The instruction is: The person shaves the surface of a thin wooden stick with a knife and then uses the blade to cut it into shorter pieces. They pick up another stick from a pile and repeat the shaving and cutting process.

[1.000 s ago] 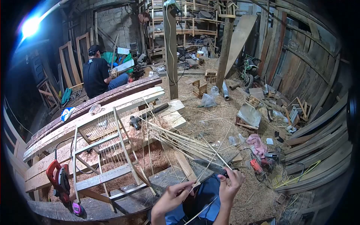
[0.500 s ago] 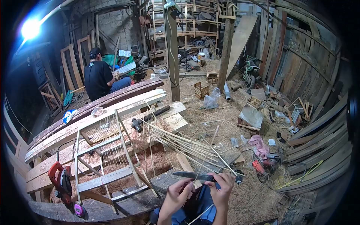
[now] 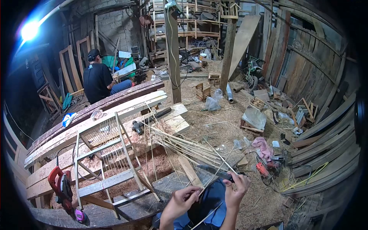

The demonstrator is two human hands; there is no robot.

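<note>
Just above the blue lap [image 3: 216,193], pinched between the thumb and fingers of the left hand [image 3: 181,202]: one thin wooden strip [image 3: 207,185], slanting up and away across the blade of the knife [image 3: 212,171]. Closed round the dark handle of that knife: the right hand [image 3: 236,189], its grip firm by the look of it. Cannot tell from this view about contact between edge and wood. For a clean pass, probably best to lay the blade at a low angle and draw the strip evenly past it, rather than force the stroke. Pinch well clear of the edge, and turn the strip a little between strokes for even thickness. Mind snagging the far end on the loose strips [image 3: 184,143] beyond, fanned across the table [image 3: 132,211]. Ease off at any knot, for fear of splitting something so slender.
</note>
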